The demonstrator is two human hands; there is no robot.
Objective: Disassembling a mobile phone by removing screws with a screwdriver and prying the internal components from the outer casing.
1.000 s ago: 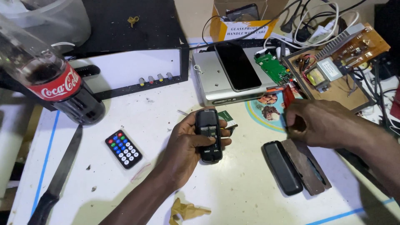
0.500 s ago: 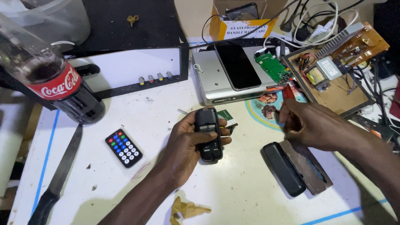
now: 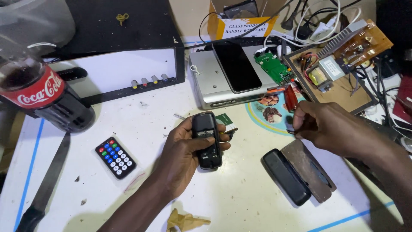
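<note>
My left hand (image 3: 182,152) is wrapped around a small black keypad phone (image 3: 206,140) and holds it upright just above the white table (image 3: 141,124). A small green board (image 3: 227,122) lies right behind the phone. My right hand (image 3: 332,129) hovers to the right, its fingers pinched together; a small dark tip shows at the fingertips, but I cannot make out what it is. A red translucent piece (image 3: 291,98) sits just above that hand. Below the right hand lie a black oblong casing (image 3: 285,176) and a brown flat plate (image 3: 315,169), side by side.
A small remote (image 3: 115,157) and a long knife (image 3: 45,187) lie at the left, with a dark soda bottle (image 3: 43,96) behind them. At the back, a dark smartphone (image 3: 236,64) rests on a silver box (image 3: 210,83). Circuit boards (image 3: 343,71) and cables (image 3: 317,21) crowd the right.
My right hand has lifted a little away from the black casing, fingers still pinched. My left hand has kept the phone in nearly the same spot.
</note>
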